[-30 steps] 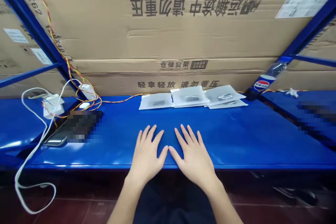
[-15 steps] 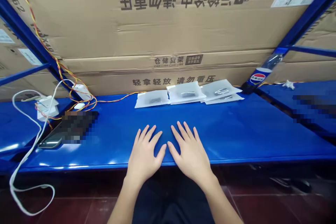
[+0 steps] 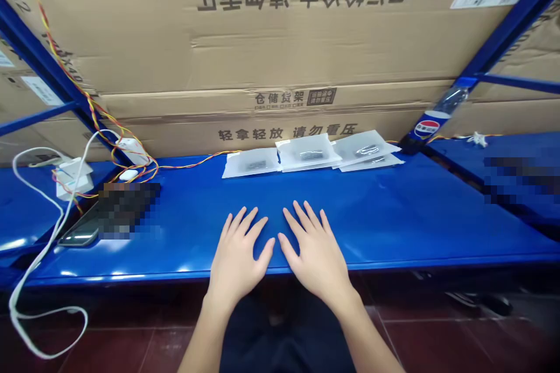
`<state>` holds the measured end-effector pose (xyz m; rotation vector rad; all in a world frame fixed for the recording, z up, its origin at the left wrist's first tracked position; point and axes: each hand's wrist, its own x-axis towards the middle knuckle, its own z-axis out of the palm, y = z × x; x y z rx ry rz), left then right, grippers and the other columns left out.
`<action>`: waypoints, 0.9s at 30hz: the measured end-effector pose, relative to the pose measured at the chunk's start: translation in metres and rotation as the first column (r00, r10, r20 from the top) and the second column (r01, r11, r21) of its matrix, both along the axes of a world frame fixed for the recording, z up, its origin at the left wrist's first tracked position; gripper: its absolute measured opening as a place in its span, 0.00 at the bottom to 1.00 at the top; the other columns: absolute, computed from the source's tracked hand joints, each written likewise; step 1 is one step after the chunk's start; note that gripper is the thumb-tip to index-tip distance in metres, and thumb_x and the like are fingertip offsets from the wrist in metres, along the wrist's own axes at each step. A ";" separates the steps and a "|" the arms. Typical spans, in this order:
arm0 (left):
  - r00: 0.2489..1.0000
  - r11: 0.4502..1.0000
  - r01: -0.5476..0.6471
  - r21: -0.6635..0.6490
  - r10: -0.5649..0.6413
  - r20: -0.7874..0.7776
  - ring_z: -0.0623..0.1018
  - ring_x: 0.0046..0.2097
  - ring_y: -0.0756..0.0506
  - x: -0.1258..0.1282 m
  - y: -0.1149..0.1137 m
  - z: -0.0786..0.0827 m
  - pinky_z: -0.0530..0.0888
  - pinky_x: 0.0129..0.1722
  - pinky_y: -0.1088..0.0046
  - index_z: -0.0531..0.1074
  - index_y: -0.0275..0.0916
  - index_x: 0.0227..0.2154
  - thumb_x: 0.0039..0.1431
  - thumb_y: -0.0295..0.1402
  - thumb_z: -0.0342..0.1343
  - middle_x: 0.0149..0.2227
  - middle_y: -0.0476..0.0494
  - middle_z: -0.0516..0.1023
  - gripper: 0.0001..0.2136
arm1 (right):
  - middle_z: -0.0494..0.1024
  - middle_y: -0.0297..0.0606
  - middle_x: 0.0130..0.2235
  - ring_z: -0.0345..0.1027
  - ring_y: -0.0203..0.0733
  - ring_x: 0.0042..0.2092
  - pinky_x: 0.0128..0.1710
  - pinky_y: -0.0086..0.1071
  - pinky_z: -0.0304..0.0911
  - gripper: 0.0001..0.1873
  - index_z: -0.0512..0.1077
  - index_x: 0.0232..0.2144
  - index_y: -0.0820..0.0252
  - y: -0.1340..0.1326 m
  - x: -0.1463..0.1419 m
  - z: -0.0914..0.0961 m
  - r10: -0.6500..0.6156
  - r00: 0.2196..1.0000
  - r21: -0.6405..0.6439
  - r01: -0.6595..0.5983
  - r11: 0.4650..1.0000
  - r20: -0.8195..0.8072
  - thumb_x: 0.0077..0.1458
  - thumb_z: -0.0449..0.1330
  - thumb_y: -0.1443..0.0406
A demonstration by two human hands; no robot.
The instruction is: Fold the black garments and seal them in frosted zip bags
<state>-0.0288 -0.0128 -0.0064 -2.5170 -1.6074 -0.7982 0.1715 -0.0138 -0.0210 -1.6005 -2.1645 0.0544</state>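
My left hand [image 3: 237, 257] and my right hand [image 3: 313, 254] lie flat, palms down, side by side on the front part of a blue metal shelf [image 3: 394, 215]. Fingers of both are spread and hold nothing; the thumbs nearly touch. Beyond them, at the back of the shelf, lie several clear plastic bags [image 3: 308, 154] with small dark parts inside, partly overlapping each other.
Large cardboard boxes [image 3: 284, 52] form a wall behind the shelf. At the left lie a phone [image 3: 81, 232], a white charger [image 3: 70, 178] with a white cable [image 3: 32, 262] and red-yellow wires [image 3: 131, 163]. A plastic bottle [image 3: 431, 122] leans on the right blue post.
Both hands stay flat in the same place on the shelf. The view has shifted slightly, so everything sits a little lower-left in the picture.
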 end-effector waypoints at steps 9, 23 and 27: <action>1.000 0.999 -0.010 -0.033 0.010 -0.003 0.69 0.71 0.31 0.000 -0.001 0.002 0.65 0.71 0.37 0.76 0.42 0.61 0.72 0.42 0.54 0.68 0.38 0.74 0.21 | 0.60 0.48 0.75 0.47 0.61 0.77 0.74 0.65 0.47 0.32 0.64 0.72 0.60 -0.001 -0.002 0.004 -0.029 1.000 -0.029 0.029 0.999 0.003 0.75 0.46 0.51; 0.999 0.999 -0.026 -0.032 0.025 -0.030 0.70 0.71 0.31 0.001 -0.001 0.004 0.66 0.71 0.38 0.76 0.41 0.61 0.73 0.43 0.52 0.68 0.39 0.74 0.21 | 0.59 0.46 0.75 0.47 0.60 0.77 0.75 0.64 0.46 0.32 0.64 0.72 0.60 -0.002 -0.003 0.005 -0.035 0.999 -0.039 0.035 0.999 0.006 0.75 0.46 0.52; 0.999 0.999 -0.021 -0.028 0.020 -0.036 0.70 0.71 0.31 0.001 -0.001 0.004 0.66 0.70 0.38 0.77 0.42 0.61 0.73 0.43 0.52 0.68 0.39 0.74 0.21 | 0.60 0.45 0.75 0.47 0.60 0.77 0.74 0.63 0.47 0.33 0.64 0.72 0.59 -0.001 -0.002 0.004 -0.040 0.999 -0.039 0.040 0.998 0.002 0.75 0.46 0.51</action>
